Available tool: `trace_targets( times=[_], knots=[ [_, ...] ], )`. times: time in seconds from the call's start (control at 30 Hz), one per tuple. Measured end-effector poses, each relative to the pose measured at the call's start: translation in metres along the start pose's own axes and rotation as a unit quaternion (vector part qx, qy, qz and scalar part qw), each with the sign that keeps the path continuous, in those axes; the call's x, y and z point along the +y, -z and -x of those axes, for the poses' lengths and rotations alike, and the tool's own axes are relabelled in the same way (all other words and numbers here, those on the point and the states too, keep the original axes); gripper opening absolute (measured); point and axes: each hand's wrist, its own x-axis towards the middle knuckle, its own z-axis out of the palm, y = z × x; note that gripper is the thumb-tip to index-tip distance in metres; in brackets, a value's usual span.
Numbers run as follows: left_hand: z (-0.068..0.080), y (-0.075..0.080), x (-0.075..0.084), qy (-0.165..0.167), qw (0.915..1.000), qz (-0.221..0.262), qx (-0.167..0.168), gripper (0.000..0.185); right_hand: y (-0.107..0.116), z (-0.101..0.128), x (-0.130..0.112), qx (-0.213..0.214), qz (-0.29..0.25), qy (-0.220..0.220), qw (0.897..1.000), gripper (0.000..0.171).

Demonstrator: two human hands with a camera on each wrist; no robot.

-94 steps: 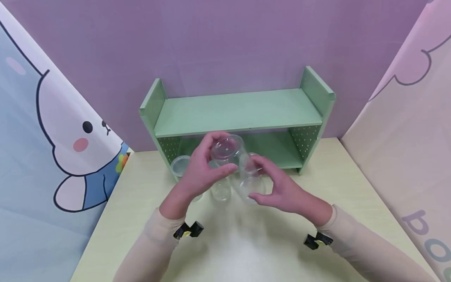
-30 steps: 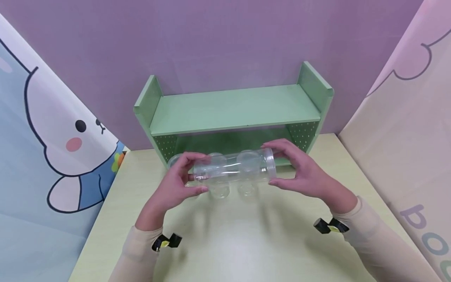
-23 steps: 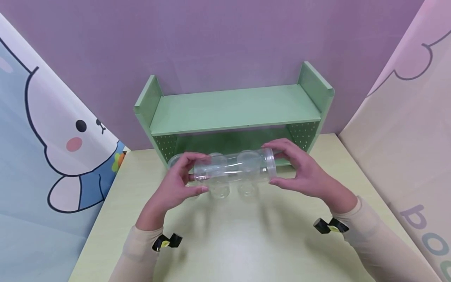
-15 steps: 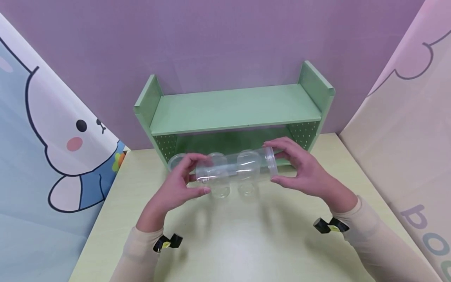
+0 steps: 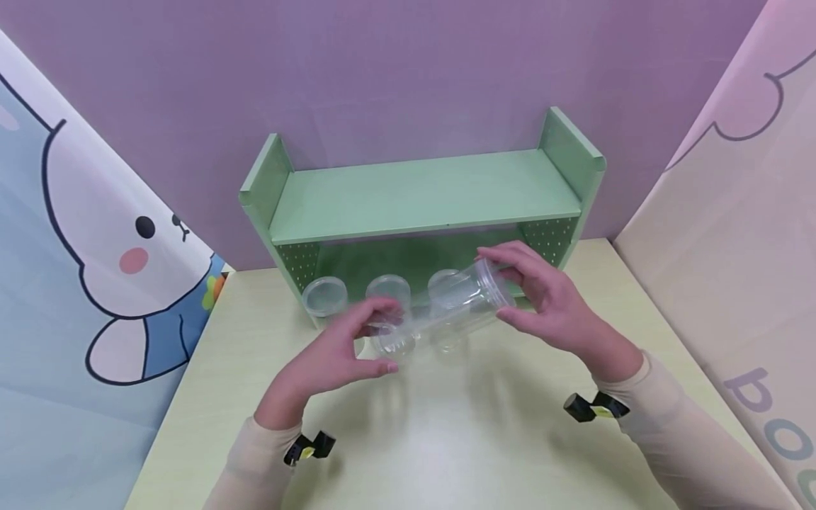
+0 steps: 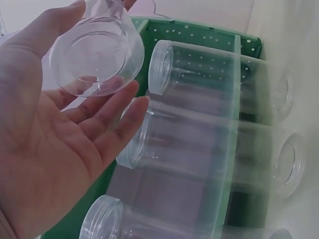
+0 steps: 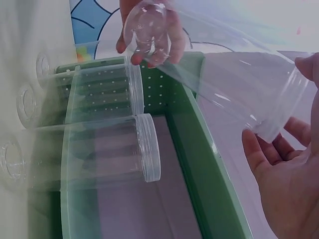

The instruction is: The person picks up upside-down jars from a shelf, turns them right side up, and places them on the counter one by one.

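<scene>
My right hand (image 5: 554,301) grips the lidded end of a clear plastic jar (image 5: 470,294), with thumb and fingers spread across the ribbed lid (image 7: 286,107). The jar is held in the air on a slant, its round base (image 6: 94,59) lower and toward the left. My left hand (image 5: 334,350) is around that base, fingers mostly straight behind and below it, thumb on the near side; whether it touches is unclear. Behind the held jar, similar clear jars stand on the table: a left jar (image 5: 325,296), a middle jar (image 5: 387,289) and a right jar (image 5: 441,280), partly hidden.
A green two-tier shelf (image 5: 423,195) with perforated side panels stands at the back of the pale table (image 5: 459,439), right behind the standing jars. A purple backdrop (image 5: 408,71) rises beyond it, with printed cloths on both sides.
The held jar has swung from nearly level to slanted, its base end dropping toward me. My left hand has moved slightly down and right; the right hand still grips the lid end.
</scene>
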Motion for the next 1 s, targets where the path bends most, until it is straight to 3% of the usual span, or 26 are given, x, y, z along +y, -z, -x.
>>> trace_targets(
  times=[0.53, 0.73, 1.0],
  knots=[
    [-0.013, -0.032, -0.014, 0.021, 0.9980, -0.012, -0.058, 0.079, -0.010, -0.004, -0.003, 0.021, -0.004, -0.027, 0.999, 0.063],
    [-0.017, -0.042, -0.018, 0.034, 0.9972, -0.015, -0.064, 0.077, -0.013, -0.005, -0.006, 0.018, 0.015, -0.054, 0.998, 0.069],
    [-0.018, -0.045, -0.021, 0.028, 0.9973, -0.018, -0.066, 0.080, -0.009, -0.004, -0.008, 0.011, 0.043, -0.069, 0.997, 0.068]
  ],
)
